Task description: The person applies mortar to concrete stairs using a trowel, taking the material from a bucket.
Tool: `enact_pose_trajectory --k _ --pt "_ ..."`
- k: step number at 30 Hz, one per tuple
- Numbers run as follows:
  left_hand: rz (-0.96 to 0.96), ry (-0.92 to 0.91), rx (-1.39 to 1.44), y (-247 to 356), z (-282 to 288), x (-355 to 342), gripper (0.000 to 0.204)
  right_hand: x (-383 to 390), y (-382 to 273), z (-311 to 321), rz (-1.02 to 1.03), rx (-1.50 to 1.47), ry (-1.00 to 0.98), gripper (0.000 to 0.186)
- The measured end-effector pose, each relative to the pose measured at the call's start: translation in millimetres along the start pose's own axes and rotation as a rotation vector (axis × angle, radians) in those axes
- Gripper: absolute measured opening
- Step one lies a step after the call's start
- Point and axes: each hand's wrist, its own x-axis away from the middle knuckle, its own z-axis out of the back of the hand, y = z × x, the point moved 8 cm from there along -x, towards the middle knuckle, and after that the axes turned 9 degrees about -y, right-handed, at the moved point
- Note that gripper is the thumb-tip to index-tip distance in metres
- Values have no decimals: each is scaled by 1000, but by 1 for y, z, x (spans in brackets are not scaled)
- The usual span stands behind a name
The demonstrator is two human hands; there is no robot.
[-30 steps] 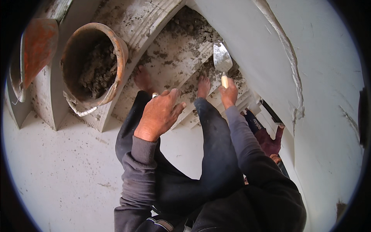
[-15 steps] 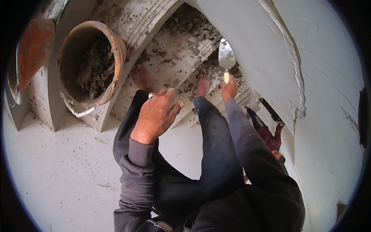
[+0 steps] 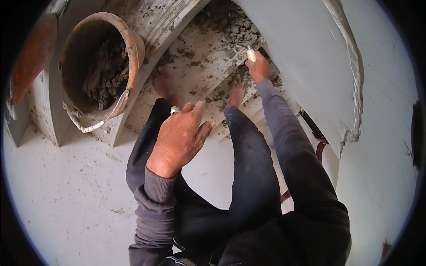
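Note:
My right hand (image 3: 258,67) is closed round the pale handle (image 3: 251,54) of a trowel, out over the dirty steps. Its blade, hard to make out, is down by the crumbly grey mortar (image 3: 242,33) beside the wall. Above my left thigh hovers my left hand (image 3: 181,137), a ring on one finger. Its thumb stands apart from the loosely bent fingers, and no object shows in it. To the far left, an orange-brown bucket (image 3: 136,51) holds lumpy grey mortar (image 3: 106,73).
Mortar-spattered steps (image 3: 188,66) lie round my bare feet (image 3: 235,94). A grey wall (image 3: 301,57) with a rough ridge (image 3: 350,48) rises on the right. Beyond the bucket stands another orange-stained container (image 3: 33,62). Beside my right arm, a bit of maroon cloth (image 3: 320,150) shows.
My right hand has moved forward and slightly left with the trowel; its shiny blade no longer shows flat. My left hand has barely moved. The person behind my right arm is now mostly hidden.

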Motion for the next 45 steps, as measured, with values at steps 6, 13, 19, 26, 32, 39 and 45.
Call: enact_pose_trajectory --k 6,13,19,26,32,39,45 --pt "-1 2 -14 3 1 -4 33 -60 -23 -22 56 -154 -87 25" --pt "32 -40 -42 0 0 -5 34 -36 -13 -15 -4 -290 -96 28" --pt "5 -7 -57 -4 -3 -6 33 2 -26 4 -144 -397 -216 29" --pt "-40 40 -4 -6 -6 -8 34 56 -63 54 -48 -304 -164 36" --pt "-99 90 32 -6 -8 -10 30 99 -133 106 37 -149 -219 38" --pt "-40 48 83 -4 -8 -13 32 129 -270 134 229 -174 -311 40" --pt "-56 114 66 -12 -14 -11 29 132 -369 93 692 306 -89 51"
